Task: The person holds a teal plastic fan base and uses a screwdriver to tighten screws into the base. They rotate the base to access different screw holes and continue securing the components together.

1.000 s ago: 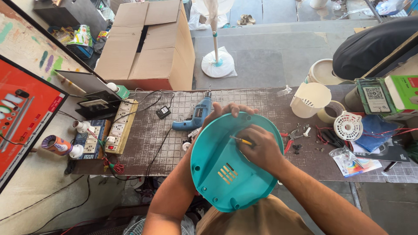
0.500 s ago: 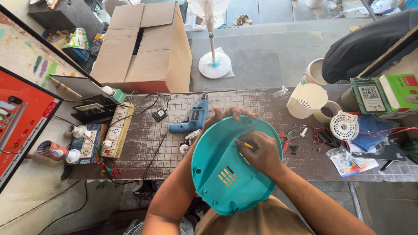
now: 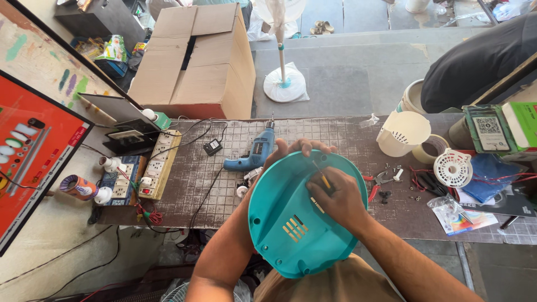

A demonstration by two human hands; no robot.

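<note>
Left hand (image 3: 296, 149) gripping far rim of teal round plastic cover (image 3: 296, 223); right hand (image 3: 338, 198) closed on yellow-handled screwdriver (image 3: 323, 179), tip against cover. Blue drill (image 3: 253, 155) just beyond.

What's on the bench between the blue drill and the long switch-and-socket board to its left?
In the head view, between the blue drill and the switch-and-socket board lie a small black adapter and black cables on the gridded bench mat.

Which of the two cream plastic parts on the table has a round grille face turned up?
The white round grille part, right of the tape roll. The cream cone-shaped housing beside it shows only small side slots.
</note>
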